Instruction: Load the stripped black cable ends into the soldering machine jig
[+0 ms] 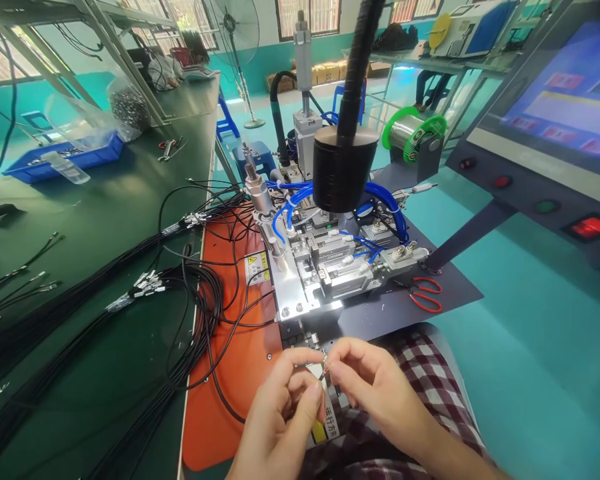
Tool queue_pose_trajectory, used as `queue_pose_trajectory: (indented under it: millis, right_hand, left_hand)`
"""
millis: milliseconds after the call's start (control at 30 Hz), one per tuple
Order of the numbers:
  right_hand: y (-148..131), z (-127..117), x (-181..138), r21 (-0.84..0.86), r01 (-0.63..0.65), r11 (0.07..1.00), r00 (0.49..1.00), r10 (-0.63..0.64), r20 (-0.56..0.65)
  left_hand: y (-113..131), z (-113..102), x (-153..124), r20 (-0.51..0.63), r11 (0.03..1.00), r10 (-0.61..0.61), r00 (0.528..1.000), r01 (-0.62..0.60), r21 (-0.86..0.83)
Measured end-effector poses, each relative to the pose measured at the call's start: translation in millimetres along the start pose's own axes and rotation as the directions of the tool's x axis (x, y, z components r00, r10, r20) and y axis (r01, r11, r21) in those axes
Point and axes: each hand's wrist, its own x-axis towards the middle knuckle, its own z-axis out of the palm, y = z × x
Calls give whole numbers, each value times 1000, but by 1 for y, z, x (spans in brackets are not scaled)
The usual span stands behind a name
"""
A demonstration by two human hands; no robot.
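My left hand [280,413] and my right hand [375,387] meet low in the view, just in front of the metal fixture [325,267]. Both pinch a small metal connector [325,363] at the end of a thin black cable [230,400] that runs off to the left over the orange mat [240,360]. Fingers of both hands are curled together around the tiny part. A checked sleeve or lap [430,373] lies under my right hand.
Bundles of black cables with metal ends [145,287] lie across the green bench [105,213]. Red scissors [425,293] rest right of the fixture. A black lamp head [343,167], a solder spool [413,133], a blue tray [65,157] and a control panel with a screen [555,133] surround it.
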Motion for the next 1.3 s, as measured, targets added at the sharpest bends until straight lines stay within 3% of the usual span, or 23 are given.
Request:
queue_pose_trajectory:
  millis: [100,200,267,400,667,967,1200,1300]
  right_hand:
    - [-4,-5,-3,-118,108,987,994,-104,38]
    - [-9,-9,-2,-132,186,974,978,-171,118]
    - [-8,-11,1,-75,154,985,981,-143,130]
    - [5,-11,3,10,35,999,999,-35,-10]
    - [-5,2,-5,-49,30,998,995,-34,-91]
    - [7,8,-2,15,-21,1000,998,22,-55]
    - [2,11,-3,-71,-33,997,998,29,-61]
    - [7,11,-2,-51,-37,998,998,34,-54]
  left_hand:
    - [7,-1,1,34,997,-53,998,51,60]
    - [11,-3,2,78,990,-120,990,114,79]
    - [11,-4,3,93,988,-149,984,145,50]
    - [8,-1,5,9,984,-174,985,174,-37]
    - [6,6,8,-119,981,-167,979,152,-124]
    - [-4,3,6,-66,970,-122,990,105,-217]
    - [-9,7,5,-234,979,-52,971,3,-202]
    - [-8,7,5,-221,984,-59,973,20,-176]
